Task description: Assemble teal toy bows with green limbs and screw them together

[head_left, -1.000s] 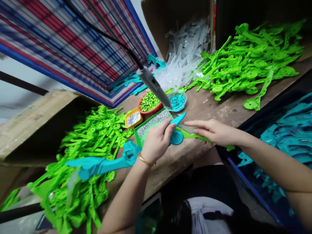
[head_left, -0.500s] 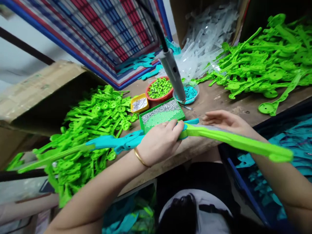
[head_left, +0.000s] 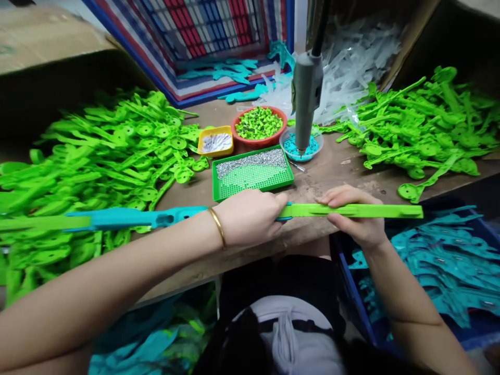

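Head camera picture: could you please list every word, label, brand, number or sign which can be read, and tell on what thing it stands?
No readable text shows anywhere in this view.
Held green-and-blue piece: no lettering can be made out.
Hanging grey tool: no readable label or brand.
Cardboard box at upper left: any print is too blurred to read.

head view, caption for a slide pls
Left grip and right grip hold a long blue-and-green plastic piece before a green tray of small silvery parts.
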The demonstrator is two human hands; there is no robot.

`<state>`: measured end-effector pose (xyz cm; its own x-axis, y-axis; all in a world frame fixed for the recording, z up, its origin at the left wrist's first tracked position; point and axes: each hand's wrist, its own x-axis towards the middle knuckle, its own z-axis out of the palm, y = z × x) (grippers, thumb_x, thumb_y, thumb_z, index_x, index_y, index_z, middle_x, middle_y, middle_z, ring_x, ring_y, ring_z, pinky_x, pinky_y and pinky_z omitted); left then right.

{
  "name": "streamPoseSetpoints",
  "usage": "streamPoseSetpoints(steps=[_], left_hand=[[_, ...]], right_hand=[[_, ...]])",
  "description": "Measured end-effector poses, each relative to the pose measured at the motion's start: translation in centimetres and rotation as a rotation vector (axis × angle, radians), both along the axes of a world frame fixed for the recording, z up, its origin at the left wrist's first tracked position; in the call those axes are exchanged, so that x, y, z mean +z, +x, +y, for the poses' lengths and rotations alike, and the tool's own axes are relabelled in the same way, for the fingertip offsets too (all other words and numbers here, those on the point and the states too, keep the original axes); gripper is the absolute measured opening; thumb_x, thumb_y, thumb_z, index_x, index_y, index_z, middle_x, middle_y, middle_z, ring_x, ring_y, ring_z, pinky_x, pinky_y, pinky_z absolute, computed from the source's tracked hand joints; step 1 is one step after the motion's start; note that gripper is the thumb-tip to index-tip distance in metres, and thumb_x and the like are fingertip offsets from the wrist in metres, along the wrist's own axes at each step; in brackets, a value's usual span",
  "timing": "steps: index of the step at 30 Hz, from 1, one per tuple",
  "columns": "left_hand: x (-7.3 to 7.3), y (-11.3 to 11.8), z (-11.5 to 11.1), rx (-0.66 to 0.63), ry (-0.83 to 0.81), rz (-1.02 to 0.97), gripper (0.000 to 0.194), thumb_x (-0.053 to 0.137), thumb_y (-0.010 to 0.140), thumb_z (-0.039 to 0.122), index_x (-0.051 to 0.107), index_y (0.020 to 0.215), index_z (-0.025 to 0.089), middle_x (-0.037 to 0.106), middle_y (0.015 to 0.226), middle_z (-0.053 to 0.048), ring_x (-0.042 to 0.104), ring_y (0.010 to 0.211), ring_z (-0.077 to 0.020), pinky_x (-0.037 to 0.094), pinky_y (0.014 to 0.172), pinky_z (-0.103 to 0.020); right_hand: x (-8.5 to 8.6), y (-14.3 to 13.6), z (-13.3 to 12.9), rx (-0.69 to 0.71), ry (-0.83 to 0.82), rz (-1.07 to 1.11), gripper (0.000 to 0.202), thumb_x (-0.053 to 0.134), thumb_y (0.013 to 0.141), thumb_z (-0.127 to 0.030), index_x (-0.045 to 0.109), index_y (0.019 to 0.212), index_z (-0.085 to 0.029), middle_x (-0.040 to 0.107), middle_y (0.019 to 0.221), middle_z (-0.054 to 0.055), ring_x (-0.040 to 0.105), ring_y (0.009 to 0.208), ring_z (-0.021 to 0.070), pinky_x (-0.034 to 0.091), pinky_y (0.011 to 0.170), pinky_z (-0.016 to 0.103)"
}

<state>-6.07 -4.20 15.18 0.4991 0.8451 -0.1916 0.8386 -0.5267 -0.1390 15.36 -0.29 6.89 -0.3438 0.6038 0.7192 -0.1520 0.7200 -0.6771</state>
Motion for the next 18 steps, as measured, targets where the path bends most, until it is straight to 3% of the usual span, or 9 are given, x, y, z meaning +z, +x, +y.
streamPoseSetpoints(steps=[3, 9, 12, 14, 18], left_hand=[[0.1, -0.3, -0.1, -0.004, -0.037, 0.015, 0.025, 0.045, 0.089, 0.035, 0.057, 0.098, 0.016, 0.069, 0.082, -0.009, 0.066, 0.066, -0.0254, 0.043, 0.054, -0.031], [-0.3, -0.4, 0.3, 0.001, -0.088, 0.019, 0.025, 0.047, 0.087, 0.034, 0.059, 0.099, 0.015, 0.069, 0.077, -0.009, 0.065, 0.065, -0.0247, 0.044, 0.057, -0.031], [-0.7, 0.0, 0.9, -0.015, -0.089, 0.004, 0.025, 0.051, 0.086, 0.035, 0.06, 0.1, 0.016, 0.069, 0.078, -0.009, 0.065, 0.065, -0.0237, 0.045, 0.059, -0.031], [-1.0, -0.1, 1.2, -0.019, -0.044, -0.027, 0.027, 0.053, 0.087, 0.039, 0.059, 0.103, 0.017, 0.069, 0.083, -0.009, 0.065, 0.068, -0.0236, 0.046, 0.061, -0.03], [-2.1, -2.2, 0.7, 0.027, 0.16, -0.031, 0.031, 0.062, 0.084, 0.043, 0.06, 0.099, 0.016, 0.068, 0.089, -0.01, 0.065, 0.084, -0.0258, 0.048, 0.074, -0.033]], right_hand=[[0.4, 0.3, -0.2, -0.075, 0.075, 0.019, 0.011, 0.072, 0.074, -0.015, 0.068, 0.081, -0.022, 0.071, 0.082, 0.004, 0.067, 0.077, 0.0184, 0.057, 0.07, 0.034], [0.2, 0.5, -0.4, 0.011, -0.019, -0.004, 0.021, 0.07, 0.076, -0.014, 0.069, 0.095, -0.023, 0.071, 0.094, 0.005, 0.067, 0.089, 0.0205, 0.056, 0.079, 0.038], [0.0, 0.7, -0.5, -0.089, 0.002, 0.093, 0.012, 0.068, 0.076, -0.012, 0.068, 0.082, -0.023, 0.069, 0.081, 0.002, 0.066, 0.077, 0.0177, 0.055, 0.073, 0.035], [-0.3, 1.1, -0.2, -0.167, -0.072, 0.167, 0.007, 0.066, 0.077, -0.017, 0.064, 0.077, -0.024, 0.067, 0.077, 0.001, 0.065, 0.073, 0.0176, 0.056, 0.073, 0.037], [-1.2, 3.3, 1.2, -0.315, -0.212, 0.329, 0.012, 0.057, 0.08, -0.032, 0.051, 0.072, -0.026, 0.051, 0.068, -0.002, 0.055, 0.065, 0.0155, 0.052, 0.089, 0.049]])
